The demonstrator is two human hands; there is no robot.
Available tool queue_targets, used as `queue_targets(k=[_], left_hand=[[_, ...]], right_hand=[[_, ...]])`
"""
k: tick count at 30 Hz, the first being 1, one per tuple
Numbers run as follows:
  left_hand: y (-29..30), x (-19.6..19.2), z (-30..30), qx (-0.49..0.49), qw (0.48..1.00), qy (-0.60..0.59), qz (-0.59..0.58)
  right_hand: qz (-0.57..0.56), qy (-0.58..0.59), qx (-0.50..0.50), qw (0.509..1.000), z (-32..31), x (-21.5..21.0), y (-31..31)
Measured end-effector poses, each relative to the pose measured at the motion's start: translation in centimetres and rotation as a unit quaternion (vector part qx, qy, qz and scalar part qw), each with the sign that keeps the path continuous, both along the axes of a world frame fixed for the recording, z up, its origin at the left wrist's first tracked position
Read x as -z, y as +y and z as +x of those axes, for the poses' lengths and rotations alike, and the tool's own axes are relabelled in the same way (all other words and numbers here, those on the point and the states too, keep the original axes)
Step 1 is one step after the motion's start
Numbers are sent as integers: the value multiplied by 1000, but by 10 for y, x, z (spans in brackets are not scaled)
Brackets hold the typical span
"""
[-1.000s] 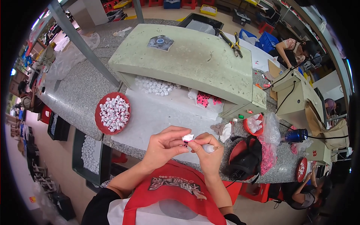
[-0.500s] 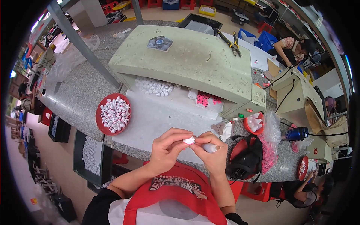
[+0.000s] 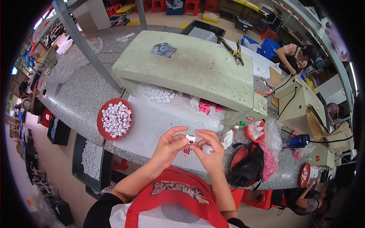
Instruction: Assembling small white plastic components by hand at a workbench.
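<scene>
Pinching small white cap [image 3: 191, 139] between your left hand [image 3: 168, 146] and right hand [image 3: 210, 152], hands together above white sheet [image 3: 152, 123]; red bowl [image 3: 114, 119] of caps left of sheet.

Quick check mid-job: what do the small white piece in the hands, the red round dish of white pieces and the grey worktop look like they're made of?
Small white piece, pinched between left hand and right hand: probably moulded plastic, smooth and opaque. Red round dish: likely plastic, with uniform colour and a thin rim. Grey worktop: speckled like granite or terrazzo, with a matte look; it could be a laminate imitation.
</scene>
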State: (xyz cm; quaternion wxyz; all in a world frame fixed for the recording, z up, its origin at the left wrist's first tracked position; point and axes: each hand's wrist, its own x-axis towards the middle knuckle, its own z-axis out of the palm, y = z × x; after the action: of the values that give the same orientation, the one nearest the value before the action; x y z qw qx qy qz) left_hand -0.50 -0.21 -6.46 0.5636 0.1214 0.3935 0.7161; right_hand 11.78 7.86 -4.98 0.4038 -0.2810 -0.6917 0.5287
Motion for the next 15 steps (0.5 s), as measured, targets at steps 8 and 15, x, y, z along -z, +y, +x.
queue_targets(k=[8,15], left_hand=[[-17,-31,1,55,950,299,72],[-21,-21,7,4,930,365,52]], right_hand=[[-29,75,-104,991,13,-4,3],[-233,104,-162,953,12,3,-1]])
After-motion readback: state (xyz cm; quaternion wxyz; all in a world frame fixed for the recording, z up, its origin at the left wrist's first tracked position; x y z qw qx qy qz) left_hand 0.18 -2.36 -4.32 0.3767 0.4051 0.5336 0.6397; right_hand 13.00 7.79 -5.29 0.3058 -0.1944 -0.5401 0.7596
